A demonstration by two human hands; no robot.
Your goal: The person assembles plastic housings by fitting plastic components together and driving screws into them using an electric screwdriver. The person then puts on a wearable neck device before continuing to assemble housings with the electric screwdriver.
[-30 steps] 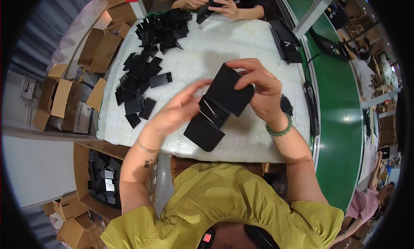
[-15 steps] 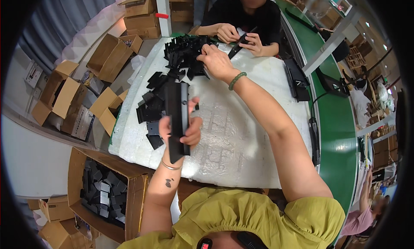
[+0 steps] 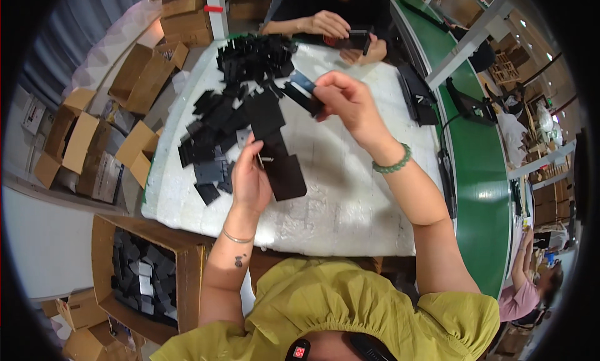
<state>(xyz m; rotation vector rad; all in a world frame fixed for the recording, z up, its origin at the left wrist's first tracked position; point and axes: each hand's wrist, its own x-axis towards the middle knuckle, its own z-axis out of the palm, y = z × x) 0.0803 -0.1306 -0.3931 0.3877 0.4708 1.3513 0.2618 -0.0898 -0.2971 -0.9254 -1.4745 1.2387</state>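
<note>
the left hand (image 3: 250, 181) is closed on a flat black card blank (image 3: 275, 145), pinching it near its middle so it stands above the table. the right hand (image 3: 347, 101) grips a smaller black piece (image 3: 301, 92) by its end, at about one o'clock from the blank. judging by the loose, one-point hold, the blank could bend or slip and drop onto the heap of black pieces (image 3: 240, 80) at eleven o'clock and be lost among them. the table (image 3: 350, 198) has a white padded cover. open brown boxes (image 3: 134, 80) stand at nine o'clock, a green conveyor belt (image 3: 478, 173) at three, and another person's hands (image 3: 340, 33) at twelve.
</note>
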